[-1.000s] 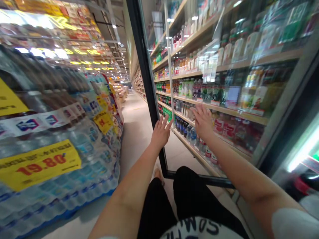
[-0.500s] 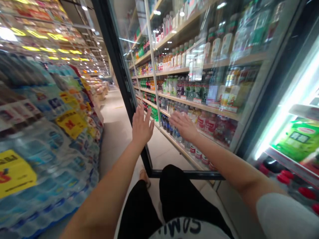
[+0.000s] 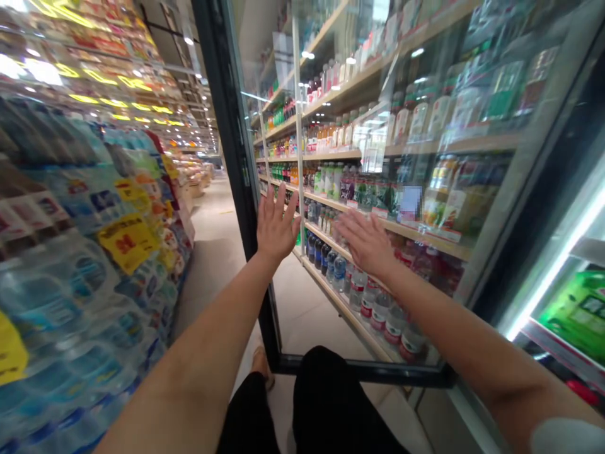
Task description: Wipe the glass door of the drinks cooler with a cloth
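A glass cooler door (image 3: 312,315) with a dark frame (image 3: 231,139) stands swung out in front of me. My left hand (image 3: 278,227) is raised at the door's left side, palm forward and fingers spread, close to the frame. My right hand (image 3: 366,243) is held up before the glass with its fingers stretched out and a little blurred. Neither hand holds anything. I cannot tell for sure whether the palms touch the glass. Through the pane show shelves with many drink bottles (image 3: 339,272).
Stacked packs of bottled water (image 3: 70,296) with yellow price signs (image 3: 128,243) line the left. An aisle floor (image 3: 208,252) runs beyond the door frame. At right, the lit cooler interior holds a green package (image 3: 579,315). My knee (image 3: 321,372) is near the door's bottom edge.
The view has shifted, so the door's bottom edge sits lower and the cooler interior further right. My left fingers are spread wider. Both hands stay raised at the door.
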